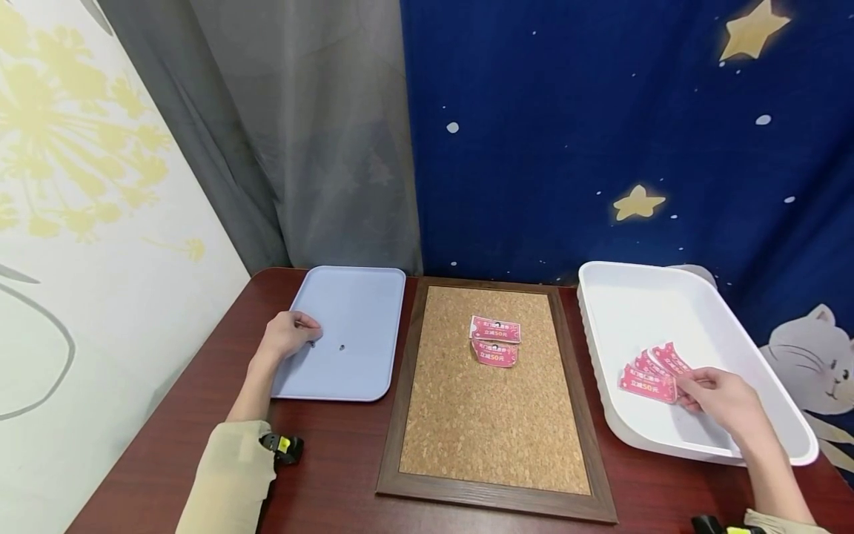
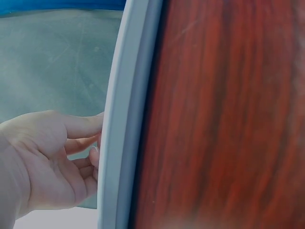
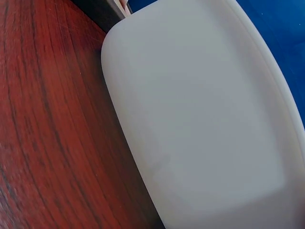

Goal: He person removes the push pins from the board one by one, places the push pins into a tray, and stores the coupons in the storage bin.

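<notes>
Left hand at the pin side, right hand on the coupons
Right hand (image 1: 723,400) pinches the right end of the nearest pink coupon (image 1: 647,386), one of a fan of what looks like three, near side of the white tray (image 1: 657,304). Left hand (image 1: 285,335) is bunched at a tiny dark pin-like bit (image 1: 312,344) on the blue tray (image 1: 360,297) over on the left; can't tell if it's got hold. I'd slide off one coupon by its edge, and go slow on the bit, probably pokey. Only the head cam shows the coupons, including two others (image 1: 490,331) on the corkboard (image 1: 494,423) between the trays. Left wrist cam adds the palm, fingertips hidden by the rim (image 2: 119,119); right wrist cam gets tray and table (image 3: 57,143), zero coupons.
</notes>
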`<state>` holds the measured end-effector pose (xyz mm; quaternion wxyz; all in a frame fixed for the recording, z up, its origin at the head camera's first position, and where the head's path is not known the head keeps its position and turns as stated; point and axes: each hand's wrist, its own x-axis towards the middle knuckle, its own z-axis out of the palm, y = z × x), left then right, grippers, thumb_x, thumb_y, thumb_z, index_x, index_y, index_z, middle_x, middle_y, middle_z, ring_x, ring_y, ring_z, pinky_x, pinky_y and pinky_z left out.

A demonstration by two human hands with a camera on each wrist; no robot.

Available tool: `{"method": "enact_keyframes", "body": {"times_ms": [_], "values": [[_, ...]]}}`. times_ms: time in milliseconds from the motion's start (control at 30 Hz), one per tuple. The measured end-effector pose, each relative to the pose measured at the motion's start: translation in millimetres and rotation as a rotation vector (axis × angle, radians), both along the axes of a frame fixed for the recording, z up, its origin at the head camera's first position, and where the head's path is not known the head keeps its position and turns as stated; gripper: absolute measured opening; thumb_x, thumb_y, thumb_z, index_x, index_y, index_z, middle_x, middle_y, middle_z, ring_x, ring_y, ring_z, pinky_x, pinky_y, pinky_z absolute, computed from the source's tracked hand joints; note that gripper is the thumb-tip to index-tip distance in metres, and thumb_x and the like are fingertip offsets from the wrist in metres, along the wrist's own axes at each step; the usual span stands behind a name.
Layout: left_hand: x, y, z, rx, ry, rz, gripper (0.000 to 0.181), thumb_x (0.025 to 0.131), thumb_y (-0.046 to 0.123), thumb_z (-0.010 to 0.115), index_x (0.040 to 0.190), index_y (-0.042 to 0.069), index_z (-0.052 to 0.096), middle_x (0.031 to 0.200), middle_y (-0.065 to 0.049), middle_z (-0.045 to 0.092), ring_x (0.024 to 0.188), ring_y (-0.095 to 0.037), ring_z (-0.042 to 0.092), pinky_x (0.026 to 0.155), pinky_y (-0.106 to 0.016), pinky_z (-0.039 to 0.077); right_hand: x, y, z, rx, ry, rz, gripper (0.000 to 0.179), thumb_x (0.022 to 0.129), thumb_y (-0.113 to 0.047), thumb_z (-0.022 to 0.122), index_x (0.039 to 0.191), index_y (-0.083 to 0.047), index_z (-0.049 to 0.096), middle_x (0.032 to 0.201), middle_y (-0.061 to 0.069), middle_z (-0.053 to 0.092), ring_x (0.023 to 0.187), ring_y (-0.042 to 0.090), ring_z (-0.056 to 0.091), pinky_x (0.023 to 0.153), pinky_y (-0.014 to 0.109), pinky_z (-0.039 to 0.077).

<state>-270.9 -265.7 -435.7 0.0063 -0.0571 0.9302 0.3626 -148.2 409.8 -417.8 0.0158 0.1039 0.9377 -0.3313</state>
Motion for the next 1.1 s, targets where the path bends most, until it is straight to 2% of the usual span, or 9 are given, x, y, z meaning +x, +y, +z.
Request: {"method": "enact_keyframes", "body": {"times_ms": [167, 267, 467, 633, 900, 1100], "values": [[1.3, -3.1, -0.8, 0.012, 0.027, 0.026, 0.018, 0.089, 0.012, 0.073, 0.097, -0.003, 0.071, 0.079, -0.009, 0.066, 0.075, -0.022, 0.057, 0.065, -0.033, 0.043, -0.4, -1, 1.2, 0.097, 0.034, -0.031, 0.048, 0.103, -0.026, 0.055, 0.114, 0.021, 0.055, 0.081, 0.012, 0.069, 0.073, 0.022, 0.061, 0.072, 0.033, 0.039], [2.3, -4.3, 0.3, 0.021, 0.047, 0.036, 0.018, 0.089, 0.012, 0.072, 0.097, -0.004, 0.071, 0.079, -0.009, 0.066, 0.074, -0.022, 0.057, 0.065, -0.033, 0.043, 0.2, -3, 2.2, 0.122, 0.056, -0.045, 0.046, 0.103, -0.025, 0.056, 0.114, 0.02, 0.056, 0.081, 0.014, 0.068, 0.078, 0.025, 0.058, 0.073, 0.039, 0.037], [3.0, -4.5, 4.3, 0.024, 0.077, 0.04, 0.017, 0.091, 0.012, 0.069, 0.099, -0.003, 0.07, 0.081, -0.01, 0.065, 0.076, -0.022, 0.056, 0.065, -0.032, 0.043, 2.7, -7, 5.3, 0.138, 0.133, -0.047, 0.042, 0.102, -0.023, 0.057, 0.113, 0.017, 0.06, 0.078, 0.011, 0.069, 0.07, 0.012, 0.055, 0.064, 0.027, 0.037], [4.0, -0.2, 8.9, 0.039, 0.086, 0.025, 0.017, 0.093, 0.014, 0.07, 0.1, -0.002, 0.07, 0.082, -0.008, 0.065, 0.074, -0.02, 0.053, 0.063, -0.032, 0.043, 2.3, -12, 8.3, 0.119, 0.177, -0.037, 0.042, 0.102, -0.023, 0.059, 0.114, 0.017, 0.061, 0.084, 0.017, 0.071, 0.064, 0.002, 0.056, 0.06, 0.02, 0.038], [10.1, 18.4, 22.3, 0.085, 0.132, -0.056, 0.017, 0.094, 0.014, 0.07, 0.101, -0.002, 0.07, 0.079, -0.007, 0.066, 0.066, -0.018, 0.058, 0.059, -0.031, 0.045, 2.0, -23, 14.7, 0.113, 0.218, -0.014, 0.042, 0.101, -0.026, 0.061, 0.113, 0.014, 0.063, 0.091, 0.022, 0.071, 0.068, 0.0, 0.056, 0.06, 0.019, 0.04], [13.9, 39.7, 29.6, 0.13, 0.15, -0.113, 0.016, 0.094, 0.012, 0.069, 0.101, -0.002, 0.07, 0.083, -0.009, 0.067, 0.072, -0.023, 0.061, 0.063, -0.029, 0.045, 2.4, -36, 21.9, 0.084, 0.226, -0.007, 0.044, 0.101, -0.028, 0.061, 0.116, 0.013, 0.063, 0.096, 0.024, 0.071, 0.068, -0.007, 0.053, 0.06, 0.017, 0.041]]}}
